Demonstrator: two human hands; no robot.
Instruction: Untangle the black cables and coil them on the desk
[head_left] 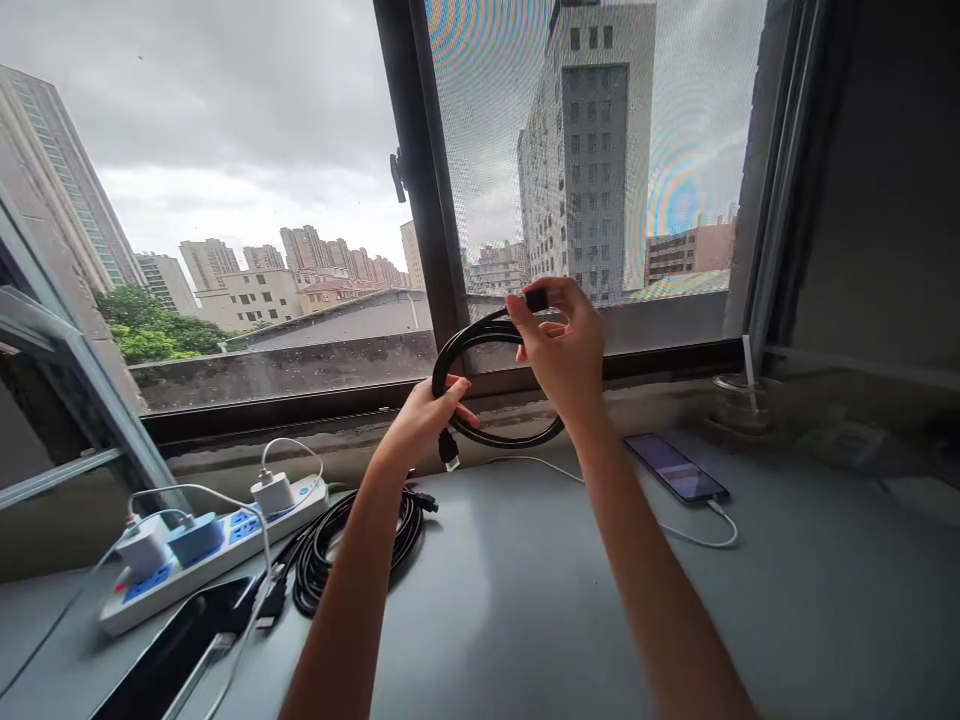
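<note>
A black HDMI cable, wound into a loose coil of several turns, is held up above the table in front of the window. My left hand is closed round the coil's left side, and one plug hangs just below it. With thumb and fingers, my right hand pinches the cable at its other connector, at the top right of the coil. Part of the coil is hidden behind my right hand and wrist. Another coiled black cable lies on the table behind my left forearm.
On the left, a white power strip carries several chargers, with a black case-like object before it. A phone on a white cord lies at right. Near the window frame stands a cup with a straw.
</note>
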